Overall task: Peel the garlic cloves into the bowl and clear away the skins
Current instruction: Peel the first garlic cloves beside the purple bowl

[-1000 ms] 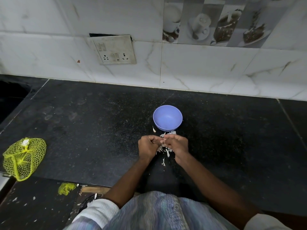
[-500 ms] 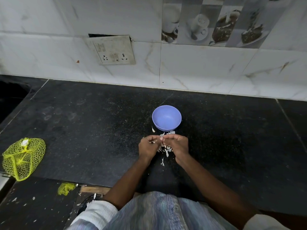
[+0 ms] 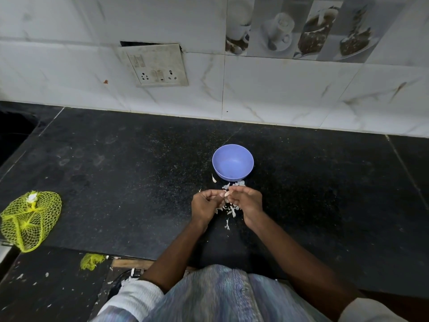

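Note:
A small purple bowl (image 3: 232, 161) stands on the black counter (image 3: 116, 173) and looks empty inside. Just in front of it my left hand (image 3: 205, 205) and my right hand (image 3: 247, 201) meet with curled fingers. Both pinch one pale garlic clove (image 3: 228, 194) between their fingertips. Loose white skins (image 3: 229, 210) lie scattered under and between my hands, with one strip (image 3: 227, 224) nearer to me. A few more skins (image 3: 236, 183) sit right by the bowl's near side, and a single sliver (image 3: 214, 178) lies left of the bowl.
A yellow net bag (image 3: 29, 219) lies at the counter's left front. A scrap of yellow netting (image 3: 91, 260) sits on the lower ledge below the counter edge. The tiled wall with a switch plate (image 3: 155, 65) closes the back. A dark recess (image 3: 14, 131) is at far left.
My hands stay in the same spot by the bowl; the fingertips have shifted slightly on the clove, which now shows between them.

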